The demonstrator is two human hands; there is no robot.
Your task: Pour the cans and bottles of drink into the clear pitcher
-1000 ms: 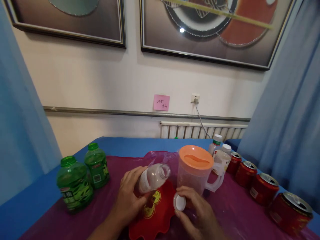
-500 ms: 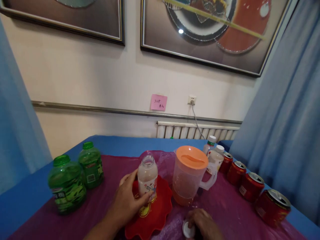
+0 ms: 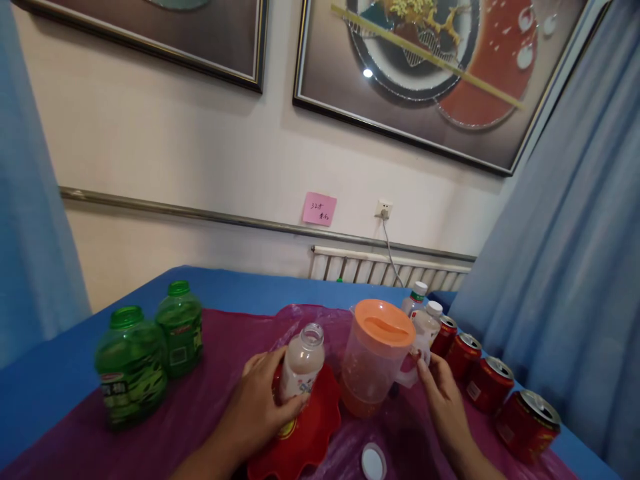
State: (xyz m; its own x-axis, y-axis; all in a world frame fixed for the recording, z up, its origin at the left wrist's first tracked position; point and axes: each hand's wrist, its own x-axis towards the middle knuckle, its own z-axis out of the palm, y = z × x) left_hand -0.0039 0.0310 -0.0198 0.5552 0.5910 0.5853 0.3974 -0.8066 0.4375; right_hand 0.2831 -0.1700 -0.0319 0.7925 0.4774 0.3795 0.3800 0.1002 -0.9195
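Observation:
My left hand [image 3: 267,397] is wrapped round a clear, open-mouthed bottle [image 3: 303,360] with a printed label and cloudy pale contents. The bottle leans slightly right over a red scalloped tray [image 3: 313,433]. At the handle of a translucent plastic pitcher [image 3: 367,367] is my right hand [image 3: 443,390], its thumb and fingers closed about the handle's outer side. An orange lid [image 3: 385,323] covers the pitcher, and a little orange-tinted liquid shows low inside. A white bottle cap [image 3: 373,461] lies on the purple sheet in front of the pitcher.
Two green bottles [image 3: 131,370] stand at the left. Behind the pitcher are two white-capped bottles [image 3: 427,327], beside a row of several red cans [image 3: 490,385] along the right. A purple plastic sheet [image 3: 225,340] covers part of the blue table [image 3: 240,285].
My right hand has left the white cap on the sheet and moved up and right to the pitcher handle. The bottle in my left hand now tilts a little to the right.

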